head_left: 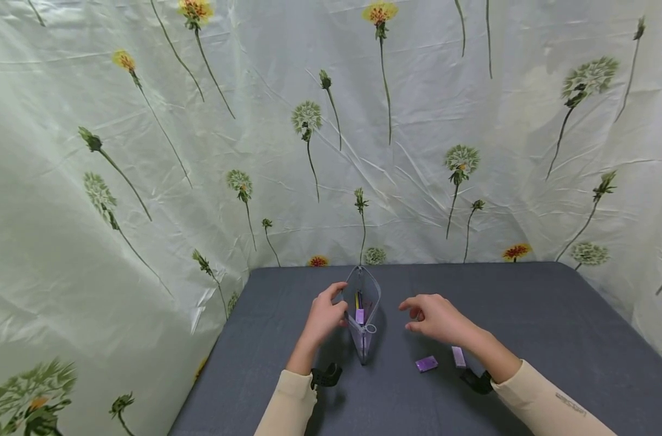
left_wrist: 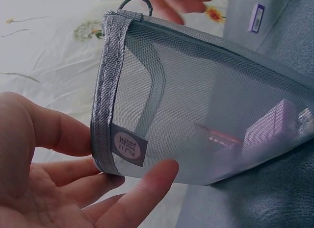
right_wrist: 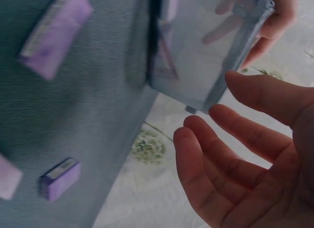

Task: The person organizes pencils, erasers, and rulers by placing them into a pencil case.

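A grey see-through mesh zipper pouch (head_left: 361, 346) stands on the table with its top spread apart. My left hand (head_left: 325, 315) pinches its rim between thumb and fingers, close to a small printed label (left_wrist: 130, 145). Inside the pouch lie a small purple box (head_left: 360, 316) and some slim pencil-like sticks (head_left: 358, 299), one yellow. My right hand (head_left: 440, 318) hovers just right of the pouch with loosely bent fingers and nothing in them. In the right wrist view, its fingertips (right_wrist: 186, 139) are near the pouch's rim.
Small purple boxes lie on the dark grey table (head_left: 527, 315): one in front of my right hand (head_left: 426, 364), another close to its wrist (head_left: 458, 357). A pale box corner (right_wrist: 7, 178) shows at the right wrist view's edge. Behind the table hangs a flower-print curtain (head_left: 418, 181).
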Motion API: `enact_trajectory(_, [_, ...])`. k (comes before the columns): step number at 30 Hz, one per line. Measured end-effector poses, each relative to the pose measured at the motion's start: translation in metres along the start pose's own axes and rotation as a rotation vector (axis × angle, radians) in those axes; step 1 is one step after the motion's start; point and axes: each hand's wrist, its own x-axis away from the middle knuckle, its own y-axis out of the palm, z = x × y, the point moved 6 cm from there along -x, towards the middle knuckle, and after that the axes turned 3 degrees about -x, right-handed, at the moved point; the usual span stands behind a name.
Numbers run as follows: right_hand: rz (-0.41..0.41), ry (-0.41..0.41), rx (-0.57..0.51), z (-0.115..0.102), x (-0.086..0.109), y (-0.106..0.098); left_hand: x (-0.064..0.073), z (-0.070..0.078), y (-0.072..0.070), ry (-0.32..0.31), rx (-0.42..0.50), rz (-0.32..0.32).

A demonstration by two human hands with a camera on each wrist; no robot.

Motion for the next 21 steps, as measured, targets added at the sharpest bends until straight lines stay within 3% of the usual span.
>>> enact_trajectory(13, [-0.171, -0.065, -0.108, 0.021, 0.029, 0.024, 0.001, 0.000, -0.003, -0.006, 0.023, -0.009])
enact_trajectory(21, [-0.180, -0.135, -0.064, 0.026, 0.045, 0.038, 0.001, 0.000, -0.002, 0.001, 0.021, -0.013])
